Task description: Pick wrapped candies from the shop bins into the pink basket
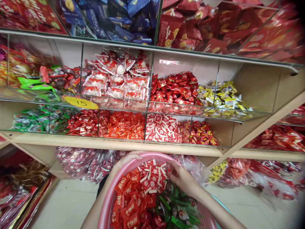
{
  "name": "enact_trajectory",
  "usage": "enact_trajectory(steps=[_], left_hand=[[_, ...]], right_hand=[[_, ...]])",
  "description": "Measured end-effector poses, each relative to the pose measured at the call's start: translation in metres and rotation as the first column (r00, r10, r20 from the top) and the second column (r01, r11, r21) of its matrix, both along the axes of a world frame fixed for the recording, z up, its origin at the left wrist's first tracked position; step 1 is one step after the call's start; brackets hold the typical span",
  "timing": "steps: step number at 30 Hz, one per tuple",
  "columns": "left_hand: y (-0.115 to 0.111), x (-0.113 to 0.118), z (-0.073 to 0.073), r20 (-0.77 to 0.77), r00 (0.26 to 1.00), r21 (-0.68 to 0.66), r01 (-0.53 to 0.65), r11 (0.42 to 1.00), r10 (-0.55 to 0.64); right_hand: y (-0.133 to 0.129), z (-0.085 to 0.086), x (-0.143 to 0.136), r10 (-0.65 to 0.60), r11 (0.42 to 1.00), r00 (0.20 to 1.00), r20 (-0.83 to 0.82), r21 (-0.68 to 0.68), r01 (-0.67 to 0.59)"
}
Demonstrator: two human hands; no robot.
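Note:
A pink plastic basket (106,199) holds wrapped candies in separate heaps. My left hand (130,157) grips its far rim on the left, with the forearm along the outside. Inside, at the far right, my right hand (181,176) has its fingers curled beside the red-and-white candies (152,178). Whatever those fingers hold is hidden from me. Orange-red candies (131,203) fill the basket's left part. Green-wrapped candies (178,203) lie at the right, below my right wrist.
Ahead stands a shelf (119,142) with glass-divided bins. Its lowest row holds red-and-white candies (163,128), orange-red candies (126,125) and green candies (30,119). A yellow tag (81,102) reads 15. Bagged sweets (76,162) lie underneath, above a tiled floor (69,203).

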State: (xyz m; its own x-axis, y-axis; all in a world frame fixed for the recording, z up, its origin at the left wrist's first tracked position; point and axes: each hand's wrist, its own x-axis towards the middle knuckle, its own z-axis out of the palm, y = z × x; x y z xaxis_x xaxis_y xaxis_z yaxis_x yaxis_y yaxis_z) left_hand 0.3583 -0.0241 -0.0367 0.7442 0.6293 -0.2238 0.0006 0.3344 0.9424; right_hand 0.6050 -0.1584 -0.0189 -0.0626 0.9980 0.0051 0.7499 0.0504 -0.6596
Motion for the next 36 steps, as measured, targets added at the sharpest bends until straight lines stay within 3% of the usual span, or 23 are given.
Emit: enact_trajectory(steps=[4, 9, 14, 20, 24, 27, 32, 36], left_hand=[[0.000, 0.000, -0.002, 0.032, 0.999, -0.026, 0.018, 1.000, -0.017], [0.001, 0.001, -0.005, 0.029, 1.000, -0.039, 0.008, 0.999, -0.007], [0.001, 0.000, -0.006, 0.014, 1.000, -0.041, 0.000, 0.999, 0.001], [0.000, 0.001, -0.003, 0.011, 1.000, -0.008, -0.001, 1.000, 0.001], [0.001, 0.001, -0.003, -0.038, 0.999, 0.011, -0.027, 1.000, 0.027], [0.004, 0.001, -0.006, -0.053, 0.998, 0.035, -0.027, 0.999, 0.028], [0.006, 0.001, -0.005, -0.064, 0.998, 0.068, -0.015, 0.998, 0.019], [0.003, 0.003, 0.000, -0.043, 0.999, 0.030, 0.001, 1.000, 0.000]], right_hand=[[0.007, -0.002, -0.004, 0.000, 0.999, 0.997, 0.083, -0.043, 0.003], [0.012, -0.012, -0.008, 0.016, 0.999, 0.995, 0.097, 0.050, -0.021], [0.014, -0.008, -0.016, 0.004, 0.995, 0.996, 0.094, 0.100, -0.014], [0.011, -0.014, -0.018, -0.020, 0.991, 0.977, 0.212, 0.131, -0.009], [0.004, -0.015, -0.015, -0.010, 0.992, 0.985, 0.174, 0.124, -0.012], [0.001, -0.004, -0.011, -0.037, 0.990, 0.993, 0.111, 0.140, 0.022], [0.019, 0.037, 0.004, -0.116, 0.965, 0.992, 0.046, 0.244, 0.101], [0.053, 0.066, 0.018, -0.254, 0.925, 0.928, 0.271, 0.348, 0.152]])
